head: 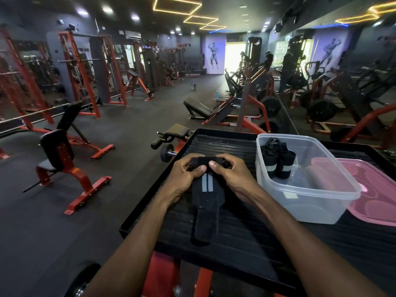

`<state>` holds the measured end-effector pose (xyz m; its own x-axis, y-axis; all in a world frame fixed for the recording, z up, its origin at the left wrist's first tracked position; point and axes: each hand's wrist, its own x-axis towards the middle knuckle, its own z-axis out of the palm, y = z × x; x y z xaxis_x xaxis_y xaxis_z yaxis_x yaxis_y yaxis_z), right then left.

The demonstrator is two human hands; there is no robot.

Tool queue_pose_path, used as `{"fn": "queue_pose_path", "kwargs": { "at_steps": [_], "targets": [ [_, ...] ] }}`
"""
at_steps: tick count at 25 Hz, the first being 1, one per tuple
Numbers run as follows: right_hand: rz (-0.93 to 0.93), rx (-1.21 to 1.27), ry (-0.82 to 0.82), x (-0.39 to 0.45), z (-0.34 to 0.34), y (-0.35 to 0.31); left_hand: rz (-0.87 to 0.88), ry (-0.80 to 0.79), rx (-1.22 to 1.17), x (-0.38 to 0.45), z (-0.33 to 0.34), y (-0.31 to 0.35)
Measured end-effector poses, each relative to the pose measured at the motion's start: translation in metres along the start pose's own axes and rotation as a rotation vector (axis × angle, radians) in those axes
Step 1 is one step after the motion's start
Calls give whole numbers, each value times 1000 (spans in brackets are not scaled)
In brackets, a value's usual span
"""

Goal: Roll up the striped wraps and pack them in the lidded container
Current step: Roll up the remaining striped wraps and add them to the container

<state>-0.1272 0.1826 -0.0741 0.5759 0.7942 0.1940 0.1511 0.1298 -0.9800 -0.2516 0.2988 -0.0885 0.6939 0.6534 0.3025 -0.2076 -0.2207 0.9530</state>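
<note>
- Risk, loose roll: you hold the wrap (206,187) only at its rolled far end; if either thumb lifts early, the coil between your fingers will likely spring open, since the fabric looks stiff and elastic.
- Risk, skewed roll: the unrolled tail lies flat on the surface (246,239), trailing from your thumbs toward you; uneven pressure from the two hands would probably walk the grey stripes off-centre and cone the roll.
- Risk, fit: the box (308,189), just right of your right fingers, already holds rolled wraps (278,163) upright; a fat roll may not seat beside them. The lid (377,202) lies beyond the box.
- Pose, left hand (186,174): fingers curled over the roll, thumb pressing on top.
- Pose, right hand (230,170): mirrored, fingers curled round the roll, thumb tip beside the left thumb; both forearms converge from below.
</note>
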Motion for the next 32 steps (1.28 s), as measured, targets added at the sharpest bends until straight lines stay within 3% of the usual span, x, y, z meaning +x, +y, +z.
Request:
{"fn": "queue_pose_path", "kwargs": {
  "at_steps": [5,11,19,24,32],
  "targets": [
    [-144,-24,20,-2,-2,-6,-163,3,-246,2,5,0],
    [12,54,30,1,1,-3,-46,27,-92,4,0,-1],
    [-185,-48,27,3,-2,-1,-143,55,-227,3,7,1],
    [40,250,-18,-1,3,-5,-35,29,-212,2,3,2],
    [-215,-1,-28,-1,-3,-4,-109,15,-284,2,6,-1]
  ]
}}
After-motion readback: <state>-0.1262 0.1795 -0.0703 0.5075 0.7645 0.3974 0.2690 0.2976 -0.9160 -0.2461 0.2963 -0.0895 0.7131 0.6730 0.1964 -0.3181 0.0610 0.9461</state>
